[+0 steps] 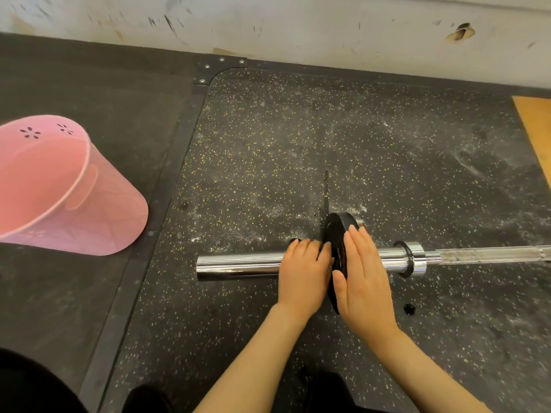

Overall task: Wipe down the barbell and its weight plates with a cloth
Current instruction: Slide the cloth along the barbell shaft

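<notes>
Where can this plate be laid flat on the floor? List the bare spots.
Free: speckled mat between the barbell and the wall; also the near strip below the sleeve's free end. Crowded: around the plate, where left hand and right hand sit. The pink bucket occupies the left floor.

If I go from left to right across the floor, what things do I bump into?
Pink bucket → chrome barbell sleeve end → left hand → black weight plate → right hand → barbell collar → wooden board.
</notes>
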Demonstrator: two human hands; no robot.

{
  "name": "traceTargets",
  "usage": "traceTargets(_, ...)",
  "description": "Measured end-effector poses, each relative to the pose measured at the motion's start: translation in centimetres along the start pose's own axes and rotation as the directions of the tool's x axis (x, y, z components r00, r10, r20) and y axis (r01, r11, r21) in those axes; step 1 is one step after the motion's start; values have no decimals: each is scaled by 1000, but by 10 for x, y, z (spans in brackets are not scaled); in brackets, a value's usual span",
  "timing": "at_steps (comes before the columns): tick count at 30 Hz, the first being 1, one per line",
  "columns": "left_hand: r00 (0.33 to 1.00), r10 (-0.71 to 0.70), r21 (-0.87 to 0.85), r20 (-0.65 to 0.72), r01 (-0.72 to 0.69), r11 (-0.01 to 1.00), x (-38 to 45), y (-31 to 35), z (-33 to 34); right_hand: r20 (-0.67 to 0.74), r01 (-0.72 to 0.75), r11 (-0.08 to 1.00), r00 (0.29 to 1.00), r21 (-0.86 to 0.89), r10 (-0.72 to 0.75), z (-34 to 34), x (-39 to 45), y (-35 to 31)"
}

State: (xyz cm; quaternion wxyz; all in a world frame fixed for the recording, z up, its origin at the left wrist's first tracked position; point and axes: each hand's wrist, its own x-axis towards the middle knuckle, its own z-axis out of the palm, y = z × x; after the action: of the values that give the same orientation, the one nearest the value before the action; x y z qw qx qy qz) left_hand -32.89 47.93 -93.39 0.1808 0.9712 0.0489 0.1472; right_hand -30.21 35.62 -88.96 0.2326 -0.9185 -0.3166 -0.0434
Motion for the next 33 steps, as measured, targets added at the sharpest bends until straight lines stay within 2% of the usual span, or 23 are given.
traceTargets(3,996,70,-4,55,-70,998,1,-7,-2,77,46,997,996,-54,-42,-12,1,1)
traceTargets(5,990,112,3,84,-112,994,0,-17,-5,180,111,987,980,-114,-89,-26,4,4)
traceTargets(9,986,108,-1,128,-109,994,3,-26,-8,364,230,949,921,-216,-140,-60,14,16)
traceTargets(12,984,121,-7,131,-121,993,6,-28,-11,414,298,911,896,-285,-163,-77,30,20)
traceTargets(14,978,145,-11,150,-145,989,10,-32,-12,389,269,918,910,-293,-143,-79,44,19)
traceTargets(18,962,174,-27,212,-172,985,17,-36,-16,323,109,974,945,-200,-40,-60,68,12)
traceTargets(23,948,119,-19,296,-119,993,21,-31,-22,381,-35,998,923,-47,51,-30,78,8)
traceTargets(29,937,128,-7,324,-133,991,12,-33,-33,355,-58,997,932,-46,71,-27,65,4)
traceTargets(33,972,70,65,223,-86,994,-12,-49,-54,326,-60,996,942,-70,79,-27,49,-2)
